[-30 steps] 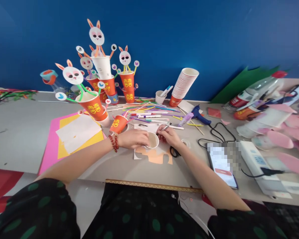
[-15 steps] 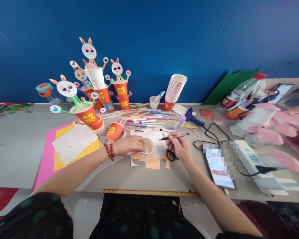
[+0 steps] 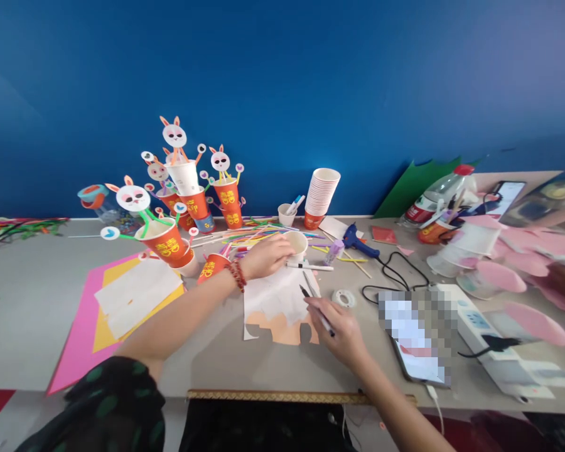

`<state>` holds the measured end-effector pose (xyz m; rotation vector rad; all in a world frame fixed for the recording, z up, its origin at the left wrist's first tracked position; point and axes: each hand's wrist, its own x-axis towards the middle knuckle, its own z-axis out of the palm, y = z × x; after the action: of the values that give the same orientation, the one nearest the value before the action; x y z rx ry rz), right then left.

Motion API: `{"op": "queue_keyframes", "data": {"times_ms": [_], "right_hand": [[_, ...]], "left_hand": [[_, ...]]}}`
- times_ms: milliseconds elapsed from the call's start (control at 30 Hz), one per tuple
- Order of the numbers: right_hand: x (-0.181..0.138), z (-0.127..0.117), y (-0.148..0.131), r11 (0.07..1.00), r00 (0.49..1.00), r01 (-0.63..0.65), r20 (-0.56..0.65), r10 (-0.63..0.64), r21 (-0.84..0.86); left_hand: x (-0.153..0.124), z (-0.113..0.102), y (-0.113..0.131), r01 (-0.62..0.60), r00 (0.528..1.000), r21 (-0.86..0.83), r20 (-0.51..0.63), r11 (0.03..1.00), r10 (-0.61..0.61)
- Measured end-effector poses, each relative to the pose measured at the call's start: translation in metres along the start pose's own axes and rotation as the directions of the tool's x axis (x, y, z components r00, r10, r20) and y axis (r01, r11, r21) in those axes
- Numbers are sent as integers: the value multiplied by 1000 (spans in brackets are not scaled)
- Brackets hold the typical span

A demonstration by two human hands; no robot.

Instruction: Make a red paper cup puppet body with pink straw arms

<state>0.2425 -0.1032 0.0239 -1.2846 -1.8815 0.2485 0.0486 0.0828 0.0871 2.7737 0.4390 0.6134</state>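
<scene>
My left hand (image 3: 274,254) grips a white paper cup (image 3: 297,245) by its near left side, behind a sheet of white paper (image 3: 268,292). In my right hand (image 3: 336,323) is a black pen (image 3: 328,326), its tip pointing up and left over the sheet. A scissor blade (image 3: 312,284) shows just beyond the pen tip; the handles are hidden by my right hand. Cut peach paper (image 3: 280,328) lies along the sheet's near edge. A capped marker (image 3: 309,267) is close beside the cup, and a tape roll (image 3: 343,298) lies right of the sheet.
Rabbit figures on red cups (image 3: 167,248) stand at left by pink and yellow sheets (image 3: 98,326). Behind are colored sticks, a cup stack (image 3: 322,191) and a blue glue gun (image 3: 358,242). At right lie a phone (image 3: 412,333), a power strip (image 3: 480,326) and pink-topped cups (image 3: 494,276).
My left hand has moved the paper cup away from me and slightly right, off the sheet. My right hand has lowered, tilting the pen more steeply, and the tape roll has come into sight.
</scene>
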Motion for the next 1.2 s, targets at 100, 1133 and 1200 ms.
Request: {"op": "queue_keyframes", "data": {"times_ms": [100,1133,1200], "right_hand": [[-3,-2,-7,999,999,27,23,-26,-34],[4,-29,11,896,898,-390,-128,421,212],[17,-25,5,878,893,-389,-121,434,279]], "left_hand": [[40,24,-4,16,1000,72,-5,997,-16],[2,15,-27,294,954,248,-15,923,-300],[-11,13,-22,292,949,300,27,908,-314]]}}
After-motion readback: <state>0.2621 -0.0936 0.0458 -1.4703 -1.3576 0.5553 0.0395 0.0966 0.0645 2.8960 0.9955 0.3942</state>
